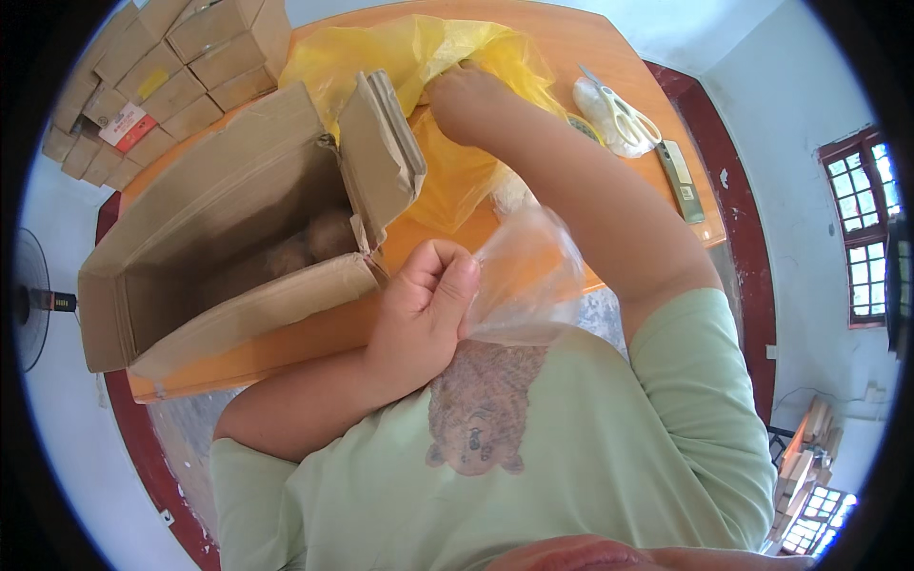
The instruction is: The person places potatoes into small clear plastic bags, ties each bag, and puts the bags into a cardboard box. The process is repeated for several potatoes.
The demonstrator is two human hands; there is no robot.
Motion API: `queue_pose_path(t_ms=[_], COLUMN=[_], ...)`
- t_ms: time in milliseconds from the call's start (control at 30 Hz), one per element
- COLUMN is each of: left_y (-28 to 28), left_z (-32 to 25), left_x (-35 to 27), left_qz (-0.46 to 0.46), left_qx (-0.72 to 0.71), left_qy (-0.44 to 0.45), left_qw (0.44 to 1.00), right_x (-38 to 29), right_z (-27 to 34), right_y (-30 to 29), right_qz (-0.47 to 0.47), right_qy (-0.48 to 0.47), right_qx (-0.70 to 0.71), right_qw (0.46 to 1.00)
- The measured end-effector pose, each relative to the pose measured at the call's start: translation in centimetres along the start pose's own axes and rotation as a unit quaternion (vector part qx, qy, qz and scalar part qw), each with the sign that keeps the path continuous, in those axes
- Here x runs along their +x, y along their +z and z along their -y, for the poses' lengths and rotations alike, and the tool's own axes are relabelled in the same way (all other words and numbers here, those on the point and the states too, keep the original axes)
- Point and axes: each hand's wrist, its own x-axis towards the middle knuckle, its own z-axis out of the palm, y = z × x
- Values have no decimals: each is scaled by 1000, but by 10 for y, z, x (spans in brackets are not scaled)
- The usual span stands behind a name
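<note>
My left hand (pixel 421 317) is closed, thumb against bent fingers, on the edge of a clear plastic bag (pixel 535 275) that spreads out to its right, in front of my chest. My right hand (pixel 465 103) reaches to the far side of the table, at a crumpled yellow plastic bag (pixel 357 61). Its fingers are hidden among the folds, so whether they grip anything does not show. Left of both hands stands a cardboard box (pixel 193 189) with its flaps up. Brownish rounded objects (pixel 330 232) lie in the shadow inside it.
Stacked small cardboard boxes (pixel 186 93) fill the far left of the wooden table (pixel 585 36). At the right lie white-handled scissors (pixel 632 128) on a clear plastic bundle (pixel 593 103), a roll of tape (pixel 584 128) and a narrow green box (pixel 680 182). A fan (pixel 32 300) is at the left.
</note>
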Motion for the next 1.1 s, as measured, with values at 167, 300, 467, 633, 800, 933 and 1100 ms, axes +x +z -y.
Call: queue_pose_path(t_ms=[167, 300, 467, 633, 800, 933, 1100], left_y=[-2, -3, -1, 0, 1, 1, 1], left_z=[2, 0, -2, 0, 1, 5, 8], left_x=[1, 2, 3, 4, 4, 6, 9], left_qz=[13, -5, -25, -63, -106, -113, -125], left_qx=[26, 24, 15, -18, -25, -53, -56], left_qy=[10, -5, -32, -67, -69, -84, -74], left_qw=[1000, 1000, 999, 996, 992, 989, 988], right_x=[28, 43, 50, 38, 13, 5, -52], right_z=[4, 2, -1, -7, -2, -30, -11], right_y=[-3, 6, 17, 25, -27, -6, -59], right_qz=[24, -25, -46, -41, 71, 21, 19], right_qy=[23, 56, 84, 86, 59, 19, 16], right_qx=[28, 72, 70, 50, 125, 384, 462], right_qw=[999, 996, 993, 994, 988, 923, 887])
